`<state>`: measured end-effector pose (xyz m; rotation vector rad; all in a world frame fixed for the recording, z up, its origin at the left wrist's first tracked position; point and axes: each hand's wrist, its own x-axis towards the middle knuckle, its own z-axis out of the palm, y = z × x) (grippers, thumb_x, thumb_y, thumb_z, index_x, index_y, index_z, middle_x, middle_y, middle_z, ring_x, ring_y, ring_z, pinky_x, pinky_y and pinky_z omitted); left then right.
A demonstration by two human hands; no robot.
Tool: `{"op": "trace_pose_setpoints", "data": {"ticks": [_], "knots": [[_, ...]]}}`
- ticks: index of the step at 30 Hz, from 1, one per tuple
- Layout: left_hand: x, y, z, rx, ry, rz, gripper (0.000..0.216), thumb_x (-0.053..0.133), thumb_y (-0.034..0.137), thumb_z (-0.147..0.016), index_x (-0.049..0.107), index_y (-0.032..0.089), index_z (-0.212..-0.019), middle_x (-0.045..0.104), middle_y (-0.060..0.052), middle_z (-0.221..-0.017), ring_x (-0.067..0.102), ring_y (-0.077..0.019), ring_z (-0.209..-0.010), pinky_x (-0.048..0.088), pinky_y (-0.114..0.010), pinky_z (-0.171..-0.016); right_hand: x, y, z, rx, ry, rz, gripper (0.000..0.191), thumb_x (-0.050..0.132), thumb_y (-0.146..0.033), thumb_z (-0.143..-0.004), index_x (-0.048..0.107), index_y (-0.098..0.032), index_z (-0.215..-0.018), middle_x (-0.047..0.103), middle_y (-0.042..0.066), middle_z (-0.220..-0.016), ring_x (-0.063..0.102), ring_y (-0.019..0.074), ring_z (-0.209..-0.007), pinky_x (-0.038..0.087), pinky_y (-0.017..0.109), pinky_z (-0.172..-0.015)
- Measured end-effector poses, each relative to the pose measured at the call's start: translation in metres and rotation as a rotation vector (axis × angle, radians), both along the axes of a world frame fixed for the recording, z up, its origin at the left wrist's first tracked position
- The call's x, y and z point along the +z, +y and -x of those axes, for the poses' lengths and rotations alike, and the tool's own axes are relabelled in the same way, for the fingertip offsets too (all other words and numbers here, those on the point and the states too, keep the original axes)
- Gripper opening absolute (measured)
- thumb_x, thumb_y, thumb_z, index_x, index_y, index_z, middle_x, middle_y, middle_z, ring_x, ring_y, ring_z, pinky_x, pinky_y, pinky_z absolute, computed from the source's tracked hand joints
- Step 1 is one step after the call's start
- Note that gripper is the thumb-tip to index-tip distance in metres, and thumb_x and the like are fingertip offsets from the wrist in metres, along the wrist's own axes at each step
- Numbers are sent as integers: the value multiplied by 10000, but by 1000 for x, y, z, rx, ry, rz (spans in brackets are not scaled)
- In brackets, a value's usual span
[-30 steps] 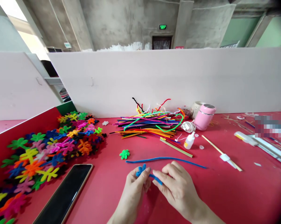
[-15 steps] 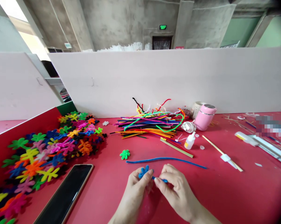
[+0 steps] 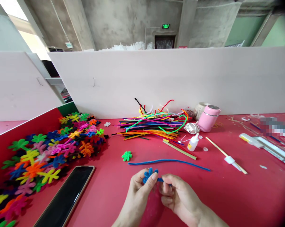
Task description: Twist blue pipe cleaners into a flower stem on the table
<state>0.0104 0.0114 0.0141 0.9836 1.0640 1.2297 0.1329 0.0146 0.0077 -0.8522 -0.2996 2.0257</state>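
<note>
A small blue flower of bent, fuzzy chenille stem (image 3: 147, 174) is in the air just above the red, smooth-surfaced worktop (image 3: 106, 183), between the two bare hands. The left hand (image 3: 139, 192) has its grip closed on the flower, pinching it between thumb and fingers. The right hand (image 3: 180, 194) grasps the short, straight blue tail (image 3: 160, 179) that sticks out from the flower's side; its end is hidden by the fingers.

Several rounded petals are already shaped, though the left thumb covers part of the flower, so I cannot tell their full number. The tail looks like the unfinished part, being neither looped nor tucked in.

Just beyond the hands, a long, gently curved blue chenille stem (image 3: 169, 160) lies unbent. A compact bright-green fuzzy flower (image 3: 127, 156) near its left end appears complete. At the left, a large heap of many-coloured fuzzy flowers (image 3: 68, 146) suggests that much shaping is done, while the thick pile of straight, multicoloured chenille stems (image 3: 151, 126) at the back is mostly unworked.
</note>
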Motion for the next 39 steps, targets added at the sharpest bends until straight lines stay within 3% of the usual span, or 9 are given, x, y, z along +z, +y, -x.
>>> {"op": "trace_pose_setpoints", "data": {"ticks": [5,10,11,13,15,22,27,32,39], "knots": [[-2,1,-2,30,-61,76,207,597,268,-707,509,155,-558,441,46,-473,356,-76,-468,293,-210,-488,2,1,-2,60,-207,-172,258,609,-293,-681,496,-135,-511,451,-41,-480,304,47,-443,253,173,-437],[1,2,-1,63,-292,167,168,599,242,-706,532,148,-584,487,36,-480,426,-81,-469,334,-212,-500,12,-3,-5,161,-720,-703,232,540,-364,-750,585,-144,-696,511,-10,-591,438,98,-552,368,206,-529],[2,3,0,84,-325,174,169,605,236,-701,531,145,-579,482,39,-475,420,-76,-461,331,-208,-491,13,-3,-5,150,-815,-799,211,558,-351,-737,587,-157,-817,546,5,-671,473,118,-605,396,218,-565],[2,4,2,115,-370,174,190,610,223,-697,519,142,-552,459,49,-456,396,-65,-444,316,-198,-469,11,-3,-7,86,-1013,-951,369,594,-316,-708,512,-188,-1045,568,30,-811,507,147,-679,433,244,-619],[0,6,3,127,-406,167,216,608,215,-700,499,145,-528,432,58,-440,376,-59,-433,303,-192,-455,7,-2,-9,4,-1216,-1080,477,585,-282,-716,428,-197,-1159,561,38,-822,514,153,-674,447,258,-622],[-4,6,2,107,-495,211,231,631,193,-673,479,144,-506,404,70,-426,333,-46,-412,294,-188,-445,1,5,-17,-101,-1662,-1505,330,476,-237,-814,499,-181,-1138,538,48,-698,498,174,-656,410,286,-601],[-1,5,-1,85,-460,240,174,637,181,-668,527,132,-542,413,66,-436,337,-44,-420,298,-183,-452,8,5,-18,-71,-1721,-1577,206,449,-196,-829,615,-189,-950,530,37,-644,449,155,-620,357,271,-593],[2,5,3,68,-343,211,182,623,177,-685,525,137,-537,438,57,-444,366,-51,-445,314,-182,-485,10,4,-17,23,-1633,-1520,216,428,-228,-836,608,-172,-729,499,27,-630,418,145,-613,323,268,-581],[-3,8,11,-39,-178,128,157,600,234,-712,531,154,-596,465,40,-494,408,-81,-487,316,-221,-530,17,4,-15,191,-1131,-1105,328,413,-287,-839,599,-164,-599,400,-23,-546,423,117,-563,305,231,-524]]}}
